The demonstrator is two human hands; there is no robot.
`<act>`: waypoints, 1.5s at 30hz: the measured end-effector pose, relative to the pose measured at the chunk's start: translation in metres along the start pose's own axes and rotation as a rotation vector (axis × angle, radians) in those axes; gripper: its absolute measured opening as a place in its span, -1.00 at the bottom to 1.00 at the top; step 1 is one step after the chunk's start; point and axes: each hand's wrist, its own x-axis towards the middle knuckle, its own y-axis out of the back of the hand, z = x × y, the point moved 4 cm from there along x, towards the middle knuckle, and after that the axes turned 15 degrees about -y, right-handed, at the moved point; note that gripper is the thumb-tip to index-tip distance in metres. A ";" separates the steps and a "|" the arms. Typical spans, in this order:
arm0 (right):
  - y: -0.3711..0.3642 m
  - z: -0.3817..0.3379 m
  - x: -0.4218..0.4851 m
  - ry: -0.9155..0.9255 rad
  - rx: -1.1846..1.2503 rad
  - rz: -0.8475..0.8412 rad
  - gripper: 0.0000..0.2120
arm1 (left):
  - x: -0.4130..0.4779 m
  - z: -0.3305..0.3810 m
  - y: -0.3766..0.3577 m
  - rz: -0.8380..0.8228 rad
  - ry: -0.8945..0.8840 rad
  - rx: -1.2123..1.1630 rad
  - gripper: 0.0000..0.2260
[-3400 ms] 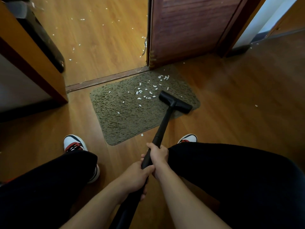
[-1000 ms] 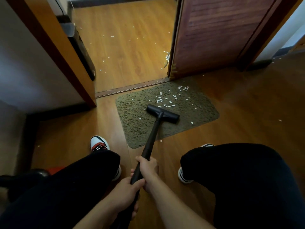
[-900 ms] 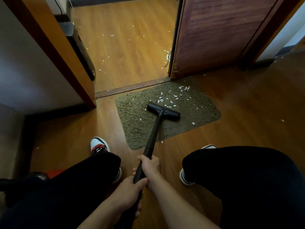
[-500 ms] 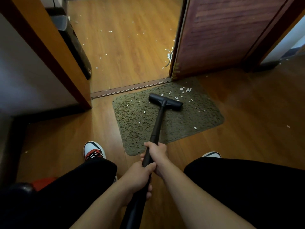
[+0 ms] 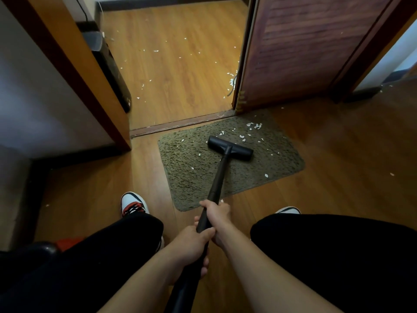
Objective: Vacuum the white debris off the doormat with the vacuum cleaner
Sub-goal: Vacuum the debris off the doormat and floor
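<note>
An olive shaggy doormat lies on the wooden floor before a doorway. White debris is scattered mostly on its far right part, with stray flecks elsewhere on it. The black vacuum head rests on the mat's far middle, just short of the densest debris. Its black tube runs back toward me. My right hand grips the tube higher up, and my left hand grips it just below, closer to my body.
A brown door stands open behind the mat's right end. More white flecks lie on the floor beyond the threshold. A wooden door frame stands at left. My legs and shoes flank the tube.
The vacuum head was pushed forward from the mat's middle to its far part, then drawn slightly back. Debris in its path in the mat's middle is gone. Both hands kept their grip.
</note>
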 end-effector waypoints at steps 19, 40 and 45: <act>0.014 -0.014 0.017 0.021 0.013 0.041 -0.84 | 0.025 0.002 -0.010 -0.052 0.003 -0.004 -0.83; 0.018 -0.091 0.060 0.047 0.029 0.034 -0.79 | 0.095 0.049 -0.020 -0.021 -0.023 -0.015 -0.89; 0.005 -0.058 0.040 0.032 0.021 -0.002 -0.89 | 0.064 0.030 -0.010 -0.004 -0.043 0.019 -0.85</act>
